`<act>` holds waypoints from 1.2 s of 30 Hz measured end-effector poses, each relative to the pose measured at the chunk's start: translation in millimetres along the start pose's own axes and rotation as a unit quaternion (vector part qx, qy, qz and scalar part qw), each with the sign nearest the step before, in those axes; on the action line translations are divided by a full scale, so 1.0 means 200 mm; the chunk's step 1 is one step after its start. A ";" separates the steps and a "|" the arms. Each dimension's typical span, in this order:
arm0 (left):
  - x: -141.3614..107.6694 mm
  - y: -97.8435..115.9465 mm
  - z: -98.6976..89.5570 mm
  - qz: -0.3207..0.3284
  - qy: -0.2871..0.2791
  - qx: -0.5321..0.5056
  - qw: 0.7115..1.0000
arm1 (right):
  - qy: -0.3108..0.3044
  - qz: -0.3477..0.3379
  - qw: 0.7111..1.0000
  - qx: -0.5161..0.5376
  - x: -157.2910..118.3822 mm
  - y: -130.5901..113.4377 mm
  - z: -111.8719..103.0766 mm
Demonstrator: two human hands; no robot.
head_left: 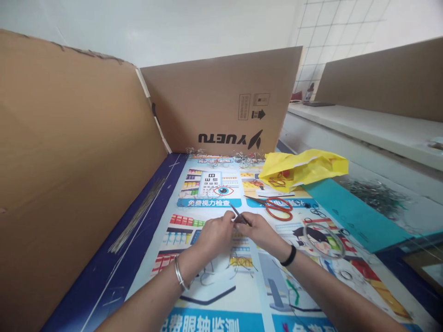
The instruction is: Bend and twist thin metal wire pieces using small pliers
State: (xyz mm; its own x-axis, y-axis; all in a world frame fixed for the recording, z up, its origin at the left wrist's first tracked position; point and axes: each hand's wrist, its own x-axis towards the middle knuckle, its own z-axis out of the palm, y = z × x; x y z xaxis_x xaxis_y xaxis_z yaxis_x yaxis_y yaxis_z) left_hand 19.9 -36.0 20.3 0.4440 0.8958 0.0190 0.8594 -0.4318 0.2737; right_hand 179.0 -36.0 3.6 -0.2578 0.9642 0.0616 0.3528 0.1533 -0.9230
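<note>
Both hands meet over the middle of the poster-covered table (pixel 204 216). My right hand (pixel 258 230) is closed around a small pointed metal tool (pixel 239 215), whose tip points up and left. My left hand (pixel 218 233) is pinched close against it, and what its fingers hold is too small to make out. Orange-handled scissors (pixel 278 210) lie just beyond my right hand. Thin dark wire pieces (pixel 242 265) are spread on the poster below the hands.
A yellow bag (pixel 304 168) lies at the back right, near tangled wire (pixel 375 198). A clear ring-shaped coil (pixel 323 240) is on the right. Straight wires (pixel 138 216) lie along the left. Cardboard panels (pixel 221 101) stand behind and at the left.
</note>
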 end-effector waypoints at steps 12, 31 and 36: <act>0.01 -0.04 -0.01 0.029 0.001 -0.170 0.985 | -0.008 0.066 0.994 0.090 -0.01 -0.01 0.00; 0.16 -0.35 -0.18 -0.037 0.139 -0.044 0.989 | 0.021 0.104 0.961 0.255 0.02 0.10 -0.02; 0.31 -0.38 -0.14 -0.066 0.079 0.008 0.995 | 0.019 0.106 0.956 0.272 0.03 0.11 -0.02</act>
State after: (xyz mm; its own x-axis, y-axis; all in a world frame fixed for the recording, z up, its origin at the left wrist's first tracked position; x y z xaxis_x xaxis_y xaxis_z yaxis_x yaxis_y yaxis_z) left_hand -26.3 54.8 28.3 0.2820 0.9498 0.1353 0.9121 -0.3091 0.2692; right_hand 188.7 -26.8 -14.9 -0.1951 0.9700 -0.1449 -0.1287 -0.1718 -0.9767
